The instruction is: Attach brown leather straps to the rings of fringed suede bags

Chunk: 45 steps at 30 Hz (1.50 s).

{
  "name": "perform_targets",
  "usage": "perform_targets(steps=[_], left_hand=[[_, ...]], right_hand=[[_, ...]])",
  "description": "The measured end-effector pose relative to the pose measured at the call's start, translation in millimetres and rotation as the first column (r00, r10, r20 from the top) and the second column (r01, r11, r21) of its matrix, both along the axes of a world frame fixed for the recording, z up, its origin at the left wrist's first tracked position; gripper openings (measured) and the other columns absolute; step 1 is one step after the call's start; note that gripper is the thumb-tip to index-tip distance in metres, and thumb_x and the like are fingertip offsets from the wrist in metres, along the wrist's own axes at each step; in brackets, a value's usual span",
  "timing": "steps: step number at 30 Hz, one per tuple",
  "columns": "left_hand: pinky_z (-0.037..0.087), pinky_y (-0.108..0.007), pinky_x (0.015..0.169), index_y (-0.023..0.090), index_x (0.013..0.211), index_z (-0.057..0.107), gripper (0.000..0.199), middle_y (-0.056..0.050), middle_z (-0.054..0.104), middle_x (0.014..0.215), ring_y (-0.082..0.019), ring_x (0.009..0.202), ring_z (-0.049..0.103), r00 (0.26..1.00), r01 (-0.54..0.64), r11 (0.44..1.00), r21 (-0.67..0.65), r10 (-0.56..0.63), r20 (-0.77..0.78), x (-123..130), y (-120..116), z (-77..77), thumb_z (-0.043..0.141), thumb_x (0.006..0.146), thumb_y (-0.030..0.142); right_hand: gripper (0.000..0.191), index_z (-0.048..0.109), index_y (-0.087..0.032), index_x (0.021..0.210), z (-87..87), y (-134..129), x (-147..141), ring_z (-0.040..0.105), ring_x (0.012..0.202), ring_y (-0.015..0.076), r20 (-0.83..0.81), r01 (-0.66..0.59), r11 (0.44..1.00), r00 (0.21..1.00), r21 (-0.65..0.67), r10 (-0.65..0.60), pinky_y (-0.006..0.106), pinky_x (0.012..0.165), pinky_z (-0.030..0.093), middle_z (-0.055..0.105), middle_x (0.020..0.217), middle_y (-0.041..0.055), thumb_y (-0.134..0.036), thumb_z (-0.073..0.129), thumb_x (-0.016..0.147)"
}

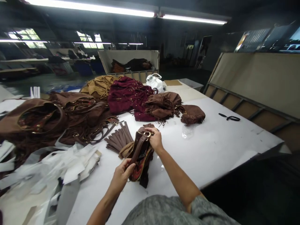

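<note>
A small dark brown bag with an open zipper and reddish lining is held over the white table. My left hand pinches the lower near end of its brown strap. The fingers of my right hand close on the bag's far end, beside a gold ring. Just left of the bag, a bundle of brown strips lies fanned out, with a tan wrapped piece at its near end.
Brown bags and white paper strips cover the left side. Behind lie a maroon fringed bag, a tan bag and a brown pouch. A black strap is at the right.
</note>
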<state>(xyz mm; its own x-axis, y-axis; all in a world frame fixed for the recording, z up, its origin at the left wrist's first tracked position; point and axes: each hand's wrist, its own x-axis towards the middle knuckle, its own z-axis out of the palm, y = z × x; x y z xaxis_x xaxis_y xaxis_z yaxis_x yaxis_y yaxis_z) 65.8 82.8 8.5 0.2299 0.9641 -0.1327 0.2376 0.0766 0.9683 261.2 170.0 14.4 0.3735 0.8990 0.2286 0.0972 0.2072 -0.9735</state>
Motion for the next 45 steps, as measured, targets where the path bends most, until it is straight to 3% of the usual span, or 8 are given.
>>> perform_targets(steps=[6,11,15,19,27,32,38,45], left_hand=[[0.045,-0.028,0.057,0.019,0.071,0.063,0.03,-0.003,0.068,0.068,-0.019,0.057,0.059,0.997,0.063,0.986,-0.153,-0.054,0.063,-10,3,-37.2,0.075,0.065,0.046],[0.049,-0.035,0.072,0.024,0.077,0.071,0.023,-0.004,0.069,0.069,-0.026,0.069,0.063,0.992,-0.019,1.0,0.015,0.021,-0.123,-25,20,-36.3,0.076,0.062,0.041],[0.032,-0.045,0.108,0.023,0.074,0.073,0.016,-0.01,0.059,0.131,-0.034,0.124,0.048,0.941,0.169,0.921,0.351,-0.045,-0.336,-42,37,-32.6,0.069,0.072,0.039],[0.022,-0.052,0.114,0.022,0.07,0.071,0.019,-0.008,0.038,0.152,-0.037,0.14,0.026,0.806,0.43,0.847,0.313,-0.204,-0.556,-47,54,-35.8,0.064,0.077,0.038],[0.037,-0.051,0.098,0.022,0.045,0.061,0.017,-0.015,0.069,0.101,-0.04,0.104,0.055,0.738,0.48,0.867,0.136,-0.315,-0.597,-32,103,-23.2,0.074,0.055,0.027],[0.046,-0.035,0.078,0.024,0.051,0.067,0.014,-0.005,0.064,0.066,-0.026,0.073,0.06,0.76,0.507,0.859,0.063,-0.411,-0.504,-18,77,8.6,0.075,0.059,0.032],[0.043,-0.027,0.056,0.017,0.079,0.073,0.03,-0.004,0.063,0.066,-0.019,0.061,0.054,0.992,0.118,0.97,-0.212,-0.124,-0.013,-3,5,48.5,0.072,0.071,0.046],[0.039,-0.022,0.052,0.014,0.077,0.073,0.035,-0.001,0.061,0.062,-0.013,0.06,0.051,0.852,-0.38,0.859,-0.344,0.469,0.231,-6,-33,43.4,0.083,0.06,0.043]], right_hand=[[0.037,0.068,-0.011,0.108,-46.6,22,19,0.069,0.076,0.0176,0.035,0.068,0.948,0.998,-0.311,-0.06,0.026,0.067,0.054,0.074,0.087,0.0078,-0.015,0.053,0.074],[0.03,0.071,-0.017,0.1,-67.0,22,44,0.068,0.086,0.0187,0.239,0.178,0.866,0.968,-0.467,-0.07,0.024,0.069,0.05,0.074,0.095,0.0073,-0.016,0.058,0.074],[0.008,0.071,-0.016,0.079,-77.1,21,66,0.066,0.095,0.0235,0.384,0.209,0.811,0.923,-0.546,0.021,0.029,0.077,0.048,0.072,0.092,0.0108,-0.019,0.071,0.072],[0.023,0.065,-0.012,0.09,-82.0,31,71,0.065,0.087,0.0177,0.393,0.134,0.79,0.908,-0.598,0.144,0.035,0.078,0.053,0.068,0.092,0.0051,-0.035,0.062,0.089],[0.027,0.062,-0.012,0.104,-70.7,39,64,0.064,0.083,0.0152,0.301,0.04,0.819,0.939,-0.573,0.165,0.032,0.073,0.056,0.065,0.098,0.0047,-0.036,0.057,0.094],[0.028,0.067,-0.011,0.083,-47.5,46,64,0.06,0.053,0.0116,0.183,-0.022,0.88,0.975,-0.475,0.124,0.025,0.055,0.051,0.064,0.064,0.0011,-0.029,0.05,0.095],[0.032,0.062,-0.015,0.119,-14.0,49,45,0.067,0.07,0.0102,-0.053,-0.259,0.918,0.965,-0.299,0.255,0.023,0.068,0.056,0.074,0.085,0.0026,-0.017,0.053,0.089],[0.028,0.07,-0.017,0.108,6.8,-54,22,0.064,0.105,0.0178,-0.021,-0.681,0.732,0.732,-0.02,0.681,0.036,0.096,0.05,0.07,0.11,0.0075,-0.034,0.061,0.088]])
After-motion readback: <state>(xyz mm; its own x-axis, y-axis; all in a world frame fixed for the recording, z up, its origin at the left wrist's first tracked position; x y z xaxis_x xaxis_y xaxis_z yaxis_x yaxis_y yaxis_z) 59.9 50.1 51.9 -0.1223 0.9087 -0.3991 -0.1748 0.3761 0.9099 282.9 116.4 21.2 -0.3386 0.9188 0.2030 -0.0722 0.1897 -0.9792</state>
